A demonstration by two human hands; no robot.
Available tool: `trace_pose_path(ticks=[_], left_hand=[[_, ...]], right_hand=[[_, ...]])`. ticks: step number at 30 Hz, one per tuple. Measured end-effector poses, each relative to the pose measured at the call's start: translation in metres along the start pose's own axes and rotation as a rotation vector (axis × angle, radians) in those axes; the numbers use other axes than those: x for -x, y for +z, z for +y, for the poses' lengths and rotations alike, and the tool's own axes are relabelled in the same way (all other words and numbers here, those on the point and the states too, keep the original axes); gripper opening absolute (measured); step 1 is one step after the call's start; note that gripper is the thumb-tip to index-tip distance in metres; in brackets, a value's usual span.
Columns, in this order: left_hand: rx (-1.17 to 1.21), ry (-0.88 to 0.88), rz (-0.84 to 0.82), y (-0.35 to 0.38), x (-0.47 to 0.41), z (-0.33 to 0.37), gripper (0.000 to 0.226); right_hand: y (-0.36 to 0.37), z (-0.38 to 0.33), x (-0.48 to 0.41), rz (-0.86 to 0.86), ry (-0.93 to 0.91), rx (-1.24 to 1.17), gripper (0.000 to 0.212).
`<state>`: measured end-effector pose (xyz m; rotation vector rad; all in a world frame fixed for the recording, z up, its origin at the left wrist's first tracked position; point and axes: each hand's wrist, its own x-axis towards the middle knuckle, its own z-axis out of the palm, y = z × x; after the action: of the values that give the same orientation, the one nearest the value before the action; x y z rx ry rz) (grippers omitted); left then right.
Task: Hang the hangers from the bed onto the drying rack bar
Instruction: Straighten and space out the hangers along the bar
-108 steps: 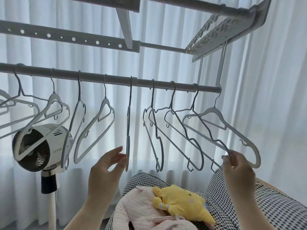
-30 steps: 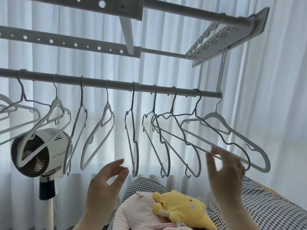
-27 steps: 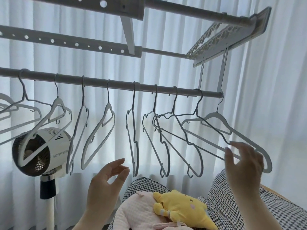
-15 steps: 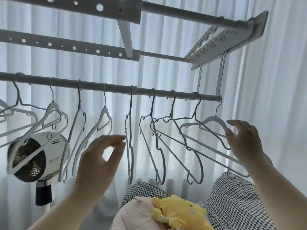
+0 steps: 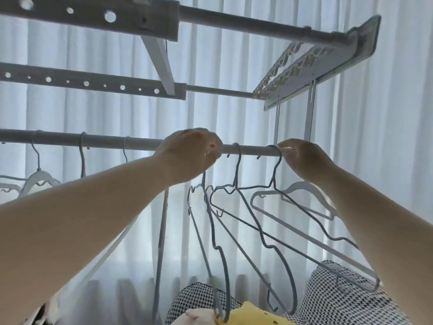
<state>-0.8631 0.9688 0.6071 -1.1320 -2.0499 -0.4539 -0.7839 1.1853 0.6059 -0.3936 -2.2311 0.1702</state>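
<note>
The left hand (image 5: 192, 156) is clamped round the grey metal drying rack bar (image 5: 253, 151), over the hook of a thin grey wire hanger (image 5: 203, 184) dangling beneath it. Well apart from it, the right hand (image 5: 304, 160) pinches the hook of a white plastic hanger (image 5: 300, 185) at the bar's right end. Two dark wire hangers (image 5: 237, 165) hang between the hands, and pale hangers (image 5: 38, 178) hang further left. Below are a black-and-white houndstooth bed (image 5: 339, 301) and a yellow plush toy (image 5: 253, 315), with sheer white curtains (image 5: 398, 137) behind.

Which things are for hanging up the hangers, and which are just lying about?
For the job: bar, hangers, left hand, right hand.
Just lying about: yellow toy, checked pillows, curtain.
</note>
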Motion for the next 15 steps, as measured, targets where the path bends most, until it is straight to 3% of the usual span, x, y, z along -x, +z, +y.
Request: trace_pose_path(ticks=[9,15], left_hand=[[-0.047,-0.126,-0.139,0.04,-0.058,0.018,0.045],[-0.103,-0.166,-0.179,0.061,-0.079,0.031,0.05]], right_hand=[[0.017,0.016,-0.05,-0.247,-0.176,0.043,0.032],[0.026,0.025,-0.064,-0.262,-0.215,-0.01,0.03]])
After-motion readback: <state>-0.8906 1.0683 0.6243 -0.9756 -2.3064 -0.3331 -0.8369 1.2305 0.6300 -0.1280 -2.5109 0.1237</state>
